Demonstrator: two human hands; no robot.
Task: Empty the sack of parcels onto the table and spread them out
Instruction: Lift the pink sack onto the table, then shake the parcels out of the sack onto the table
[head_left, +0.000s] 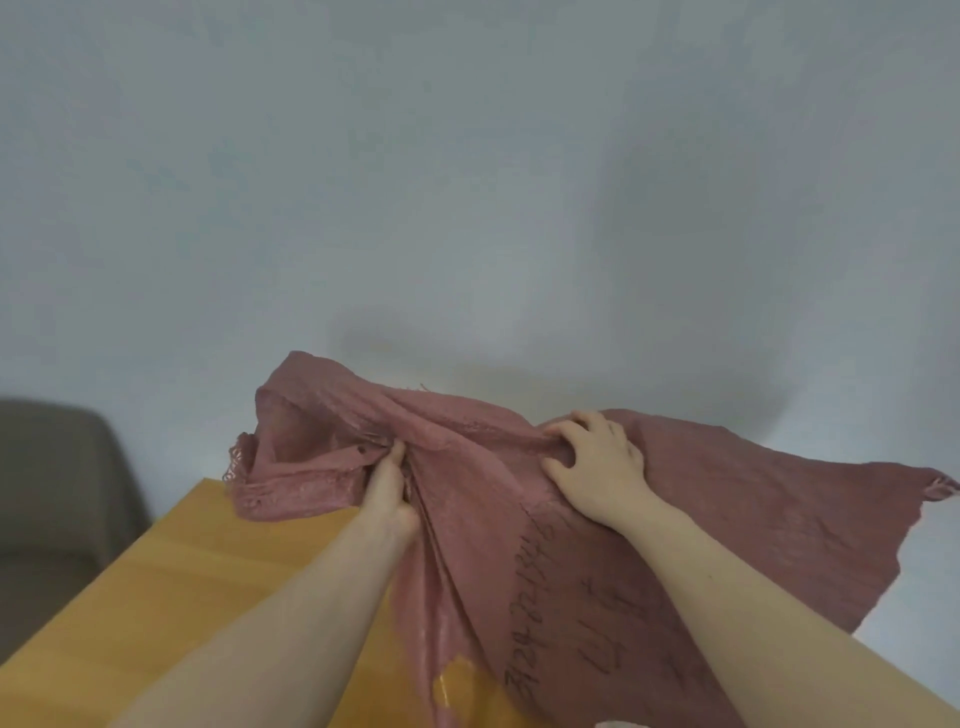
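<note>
Both hands (387, 488) (597, 462) grip the pink sack (483, 519), lengthwise away from the person.

Both hands' fingers (563, 434) bunching pink sack (493, 545) above table (156, 597)

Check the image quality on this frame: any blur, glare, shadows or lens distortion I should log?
Head view: soft overall, with the grey chair at the left edge most blurred; the handwriting on the pink sack is smeared and unreadable; a glossy glare patch sits on the orange table near the bottom; faint diffuse shadows fall on the wall above the sack; wide-angle stretch lengthens both forearms.
</note>
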